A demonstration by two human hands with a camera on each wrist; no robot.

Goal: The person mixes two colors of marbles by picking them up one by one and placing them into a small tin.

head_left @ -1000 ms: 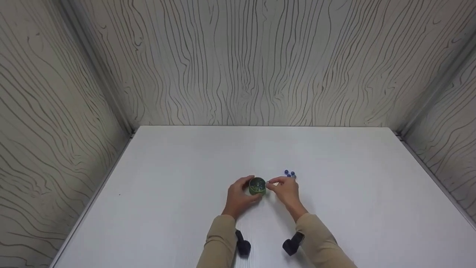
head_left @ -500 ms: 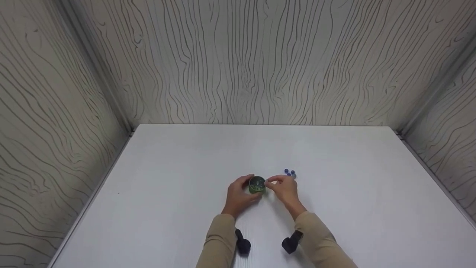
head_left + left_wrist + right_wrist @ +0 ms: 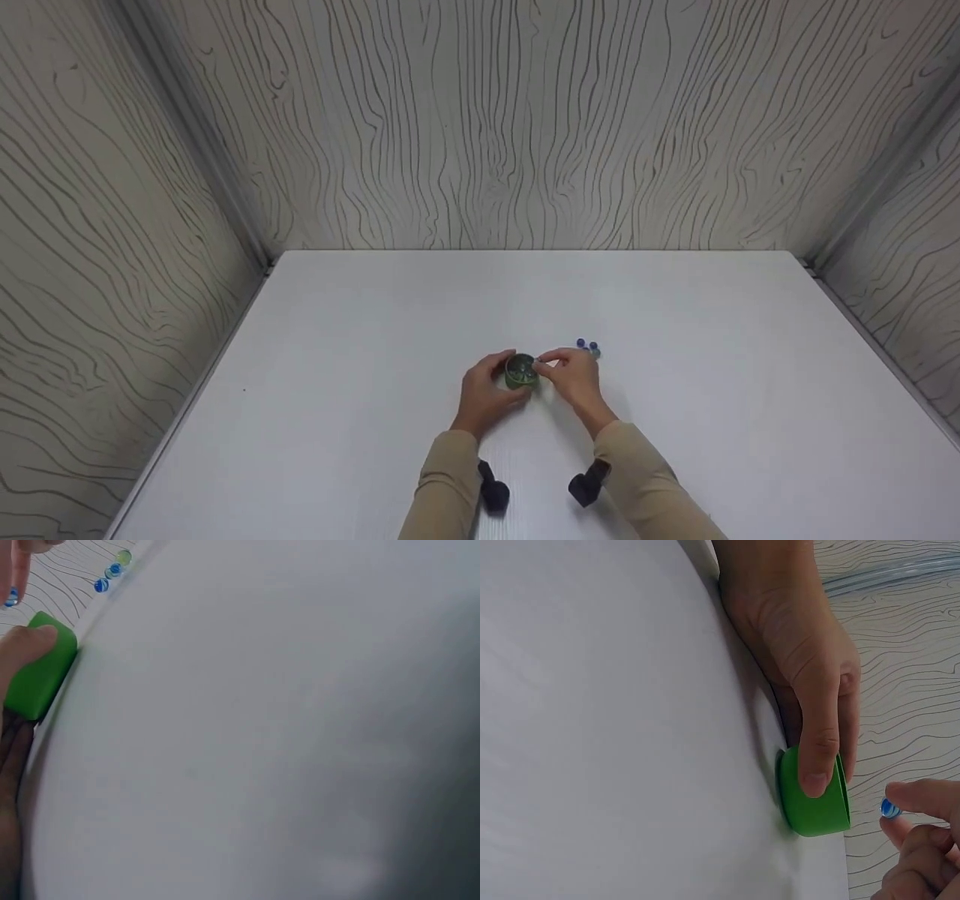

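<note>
Your right hand has edged inward to the rim of the green cup, marble pinched, while your left hand stays put.
Both your forearms angle inward from below; your left hand curves round the cup, thumb on the near wall and fingers on the far one, gripping it upright on the white table; your right thumb and forefinger pinch the blue marble just off the rim, the cup lying to the left of that pinch, while loose marbles rest just beyond your right knuckles.
</note>
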